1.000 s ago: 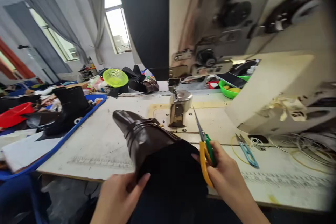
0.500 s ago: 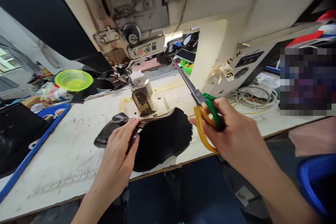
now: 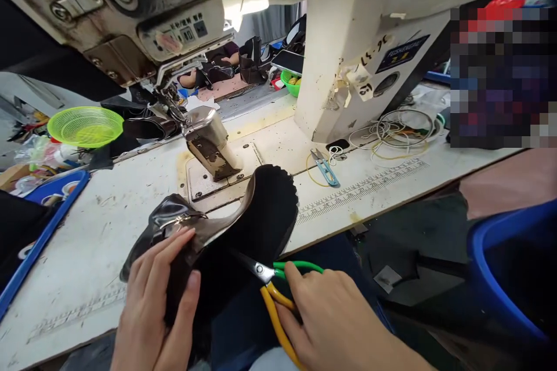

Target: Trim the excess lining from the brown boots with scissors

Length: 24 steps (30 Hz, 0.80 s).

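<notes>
My left hand (image 3: 154,295) is clamped on the shoe (image 3: 211,230) at the near edge of the table (image 3: 93,208), my right hand (image 3: 322,313) round the scissors (image 3: 263,272), blades (image 3: 252,265) at the black lining (image 3: 270,214) (contact unclear); good practice, I judge, is lining taut, cuts shallow.

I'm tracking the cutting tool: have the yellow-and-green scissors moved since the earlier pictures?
Yes, downward in the view: the scissors, earlier with their blades right of the metal post of the sewing machine, now have them below it.
</notes>
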Available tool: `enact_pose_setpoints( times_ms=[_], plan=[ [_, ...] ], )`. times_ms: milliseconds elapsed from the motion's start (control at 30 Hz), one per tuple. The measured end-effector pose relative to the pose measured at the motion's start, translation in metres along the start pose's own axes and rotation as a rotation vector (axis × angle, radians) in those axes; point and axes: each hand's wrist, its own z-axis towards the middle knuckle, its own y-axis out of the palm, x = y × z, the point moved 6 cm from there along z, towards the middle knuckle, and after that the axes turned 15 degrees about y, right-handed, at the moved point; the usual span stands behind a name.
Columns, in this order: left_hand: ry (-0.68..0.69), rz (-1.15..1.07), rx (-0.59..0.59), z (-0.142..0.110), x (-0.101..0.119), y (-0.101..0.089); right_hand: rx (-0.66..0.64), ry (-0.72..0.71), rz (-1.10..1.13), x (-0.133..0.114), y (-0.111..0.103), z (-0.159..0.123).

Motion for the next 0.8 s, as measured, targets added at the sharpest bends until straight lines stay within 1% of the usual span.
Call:
enact_pose_setpoints(
  times_ms=[100,133,167,200,267,333,400,500,533,600,667,733,800],
  plan=[
    [-0.132,-0.006,0.075,-0.004,-0.002,0.01,0.003,0.039,-0.009,0.006,0.005,0.003],
    [-0.139,-0.007,0.107,-0.001,0.0,0.014,0.016,0.063,-0.022,0.011,0.003,0.006],
    [-0.106,-0.009,0.118,0.006,0.005,0.019,0.035,0.091,-0.041,0.016,0.0,0.008],
    [-0.042,-0.004,0.104,0.015,0.012,0.024,0.054,0.117,-0.06,0.022,-0.004,0.011],
    [0.13,0.035,0.062,0.032,0.027,0.032,0.088,0.134,-0.083,0.033,-0.01,0.013],
    [0.268,0.068,0.049,0.044,0.037,0.033,0.127,0.1,-0.077,0.042,-0.013,0.008],
    [0.384,0.092,0.023,0.049,0.041,0.032,0.171,0.058,-0.055,0.05,-0.012,0.0],
    [0.543,0.171,-0.094,0.047,0.044,0.041,0.189,0.053,-0.038,0.06,-0.005,-0.01],
    [0.564,0.217,-0.116,0.046,0.044,0.045,0.182,0.063,-0.044,0.063,-0.002,-0.011],
    [0.564,0.32,-0.126,0.045,0.045,0.055,0.172,0.074,-0.066,0.067,0.001,-0.012],
    [0.547,0.414,-0.138,0.044,0.048,0.064,0.152,0.047,-0.068,0.072,0.0,-0.01],
    [0.521,0.455,-0.131,0.045,0.053,0.069,0.15,-0.001,-0.045,0.08,-0.005,-0.01],
    [0.508,0.452,-0.105,0.047,0.057,0.069,0.196,-0.049,-0.048,0.088,-0.014,-0.01]
  ],
)
